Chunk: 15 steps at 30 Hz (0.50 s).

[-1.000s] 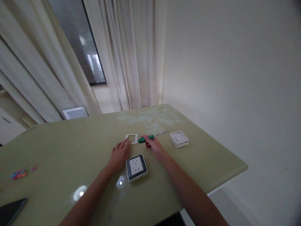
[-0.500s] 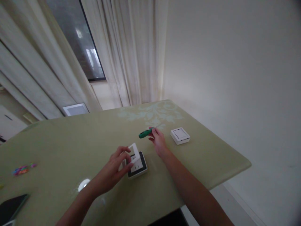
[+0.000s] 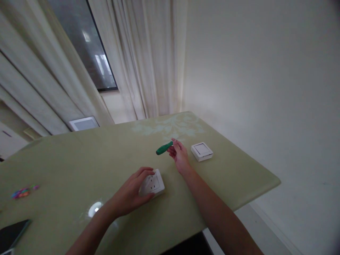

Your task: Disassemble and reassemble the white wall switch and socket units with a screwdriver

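Observation:
A white wall socket lies on the table with its slots facing up and its white cover frame sitting over it. My left hand is closed around its left side, thumb at the near edge and fingers across the far edge. To the right and farther off, my right hand holds a green-handled screwdriver above the table. Its handle points left; the fingers hide the shaft and tip. Just right of that hand rests a white square wall switch in its box.
Small colourful pieces lie at the left of the table. A dark flat device is at the lower left. The table's right edge runs near a white wall; curtains hang behind.
The white cover frame, tilted up in my left hand before, now lies flat over the socket and hides its dark border. My right hand still holds the screwdriver in nearly the same place.

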{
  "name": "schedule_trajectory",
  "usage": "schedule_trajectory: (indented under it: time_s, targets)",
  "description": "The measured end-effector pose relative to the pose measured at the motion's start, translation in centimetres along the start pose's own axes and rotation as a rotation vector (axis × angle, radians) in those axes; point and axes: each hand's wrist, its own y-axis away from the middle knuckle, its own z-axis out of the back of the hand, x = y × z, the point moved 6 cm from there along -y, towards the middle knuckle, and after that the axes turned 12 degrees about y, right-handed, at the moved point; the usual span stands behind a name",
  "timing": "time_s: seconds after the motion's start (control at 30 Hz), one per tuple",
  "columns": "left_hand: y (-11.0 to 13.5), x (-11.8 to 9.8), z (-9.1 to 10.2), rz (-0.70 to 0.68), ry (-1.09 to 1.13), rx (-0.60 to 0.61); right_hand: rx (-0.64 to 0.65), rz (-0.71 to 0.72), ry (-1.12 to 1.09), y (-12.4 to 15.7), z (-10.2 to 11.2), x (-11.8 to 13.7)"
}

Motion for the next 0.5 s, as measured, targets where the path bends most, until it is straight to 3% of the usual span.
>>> schedule_trajectory:
  time_s: [0.27, 0.5]
  targets:
    - [0.2, 2.0, -0.5, 0.052, -0.022, -0.024, 0.065, -0.081, 0.114, 1.0, -1.0, -0.7]
    - [-0.1, 3.0, -0.6, 0.08, -0.013, -0.057, 0.082, -0.034, 0.15, 1.6, -1.5, 0.0]
